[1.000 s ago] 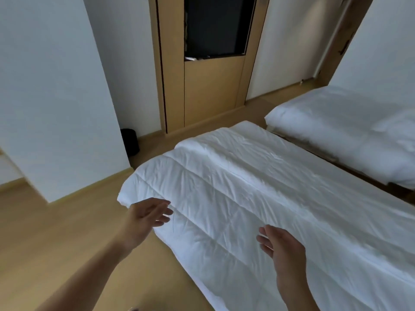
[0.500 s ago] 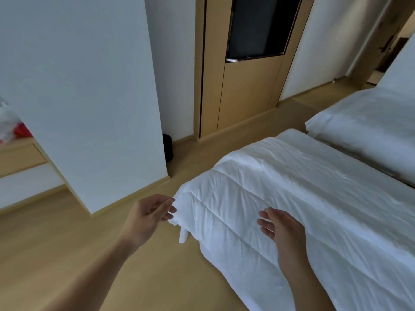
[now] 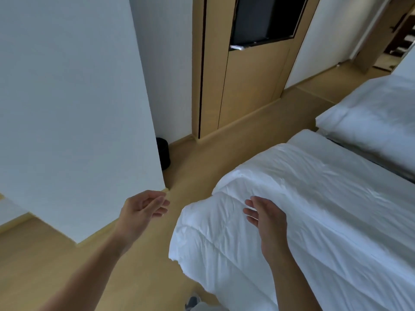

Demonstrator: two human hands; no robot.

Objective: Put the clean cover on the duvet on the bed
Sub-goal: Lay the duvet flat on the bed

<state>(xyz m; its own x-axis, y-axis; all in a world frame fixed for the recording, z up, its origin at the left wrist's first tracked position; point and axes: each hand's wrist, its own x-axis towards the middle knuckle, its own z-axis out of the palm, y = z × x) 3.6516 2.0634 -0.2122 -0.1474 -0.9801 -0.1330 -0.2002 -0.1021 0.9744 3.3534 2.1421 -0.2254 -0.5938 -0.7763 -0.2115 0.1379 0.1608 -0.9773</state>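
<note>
fingers (image 3: 251, 213) loose and spread, gripping nothing, the right hand (image 3: 267, 221) hovers over the foot end of the quilted white duvet (image 3: 314, 209), palm turned toward 9 o'clock; whether the fingertips brush the fabric cannot be told. the left hand (image 3: 141, 213) hangs over the wooden floor (image 3: 67, 265), likewise slack and empty, apart from the bedding, with the duvet's near corner (image 3: 183, 223) just beside its fingertips at about 3 o'clock. the duvet lies spread on the bed (image 3: 307, 140), its long axis running from 10 o'clock, by the hands, down to 4 o'clock at the frame's edge, one side hanging toward the floor at 6 o'clock. the right hand is plainly the nearer, poised above the cloth; the left has a short reach over open floor to meet the corner. no separate clean cover can be picked out in view, so the covering step looks not yet begun, and a two-handed take of this end seems the likely next move. a second bed (image 3: 370, 113) sits at 2 o'clock, a black bin (image 3: 163, 157) at 11 o'clock.
</note>
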